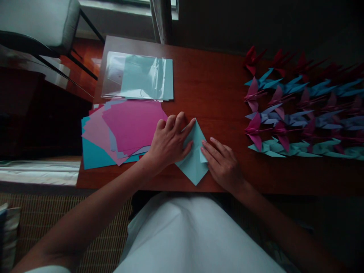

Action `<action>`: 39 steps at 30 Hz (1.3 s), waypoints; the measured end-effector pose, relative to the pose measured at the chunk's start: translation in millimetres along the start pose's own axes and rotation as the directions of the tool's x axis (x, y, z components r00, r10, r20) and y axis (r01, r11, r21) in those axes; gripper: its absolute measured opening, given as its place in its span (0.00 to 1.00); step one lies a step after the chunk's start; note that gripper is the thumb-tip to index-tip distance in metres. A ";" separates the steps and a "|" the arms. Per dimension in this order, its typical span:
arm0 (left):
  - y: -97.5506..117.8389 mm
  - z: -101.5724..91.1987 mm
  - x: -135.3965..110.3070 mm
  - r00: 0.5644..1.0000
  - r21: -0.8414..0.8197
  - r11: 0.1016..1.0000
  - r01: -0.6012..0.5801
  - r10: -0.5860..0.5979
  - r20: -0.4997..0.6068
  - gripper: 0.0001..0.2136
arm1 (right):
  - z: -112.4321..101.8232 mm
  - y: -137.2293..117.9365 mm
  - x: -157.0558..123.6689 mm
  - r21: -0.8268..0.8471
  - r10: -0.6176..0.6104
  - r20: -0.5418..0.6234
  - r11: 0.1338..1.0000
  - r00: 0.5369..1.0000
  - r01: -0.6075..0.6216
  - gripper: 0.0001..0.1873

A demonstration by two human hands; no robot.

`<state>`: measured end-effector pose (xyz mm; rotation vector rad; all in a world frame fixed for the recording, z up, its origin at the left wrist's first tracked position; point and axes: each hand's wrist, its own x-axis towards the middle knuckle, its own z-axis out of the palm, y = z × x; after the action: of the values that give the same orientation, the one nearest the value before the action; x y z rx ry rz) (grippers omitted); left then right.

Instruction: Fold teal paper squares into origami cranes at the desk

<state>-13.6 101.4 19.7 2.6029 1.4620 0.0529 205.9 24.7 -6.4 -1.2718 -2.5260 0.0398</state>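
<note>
A light teal paper (194, 163), folded into a diamond shape, lies on the brown wooden table (210, 87) near its front edge. My left hand (170, 141) rests on the paper's left half with fingers spread, pressing it flat. My right hand (223, 163) touches the paper's right edge, index and middle fingers stretched out along a fold.
A fanned stack of pink, lilac and teal sheets (122, 131) lies left of my hands. Behind it sits a clear plastic packet of teal paper (139, 76). Rows of folded paper cranes (295, 110) fill the table's right side. A chair (40, 26) stands far left.
</note>
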 end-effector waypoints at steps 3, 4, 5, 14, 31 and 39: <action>-1.5 4.0 -1.1 1.000 -0.017 1.000 0.007 -0.007 -0.016 0.32 | -0.3 -0.3 -0.3 0.008 0.014 0.014 1.000 1.000 -0.014 0.22; -1.7 5.8 -1.7 1.000 -0.026 1.000 0.010 -0.011 -0.024 0.32 | -0.4 -0.5 -0.1 0.009 0.015 0.017 1.000 1.000 -0.016 0.22; -1.8 7.5 -2.1 0.999 -0.034 0.999 0.011 -0.012 -0.035 0.32 | -0.6 -0.7 0.1 0.009 0.013 0.018 1.000 1.000 -0.013 0.22; -5.4 17.5 -2.6 0.994 -0.070 0.997 -0.031 0.024 -0.109 0.35 | -0.8 -2.2 3.2 -0.003 -0.026 0.011 1.000 1.000 0.026 0.21; -4.0 15.2 -3.5 0.995 -0.074 0.997 -0.007 -0.001 -0.099 0.34 | 0.8 -1.2 3.1 0.051 -0.005 0.064 0.999 0.998 0.002 0.22; -7.5 12.3 -1.0 0.997 -0.048 0.999 -0.025 0.022 -0.069 0.35 | 0.6 -0.7 3.4 0.061 0.006 0.072 0.998 0.997 -0.010 0.21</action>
<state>-19.1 103.0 6.4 2.6035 1.4332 0.1802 203.3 27.0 -5.9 -1.2784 -2.5587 0.1662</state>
